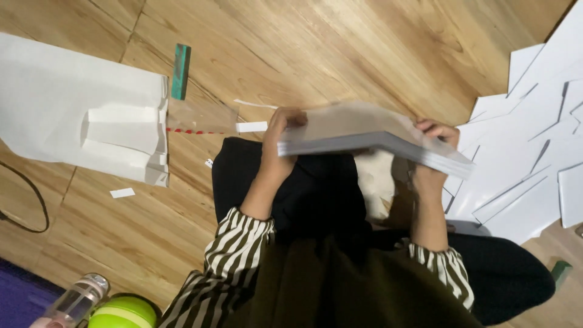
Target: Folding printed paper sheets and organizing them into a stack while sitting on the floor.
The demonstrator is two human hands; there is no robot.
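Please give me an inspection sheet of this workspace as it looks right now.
Surface: wooden floor.
Job's things: stack of white sheets, held level over the lap.
Clutter: loose white sheets at right; white paper with folded strips at left; green block; paper scraps.
Grippers: left hand and right hand grip the stack's ends.
Cables: black cable at far left.
Surroundings: clear bottle and green lid at bottom left.
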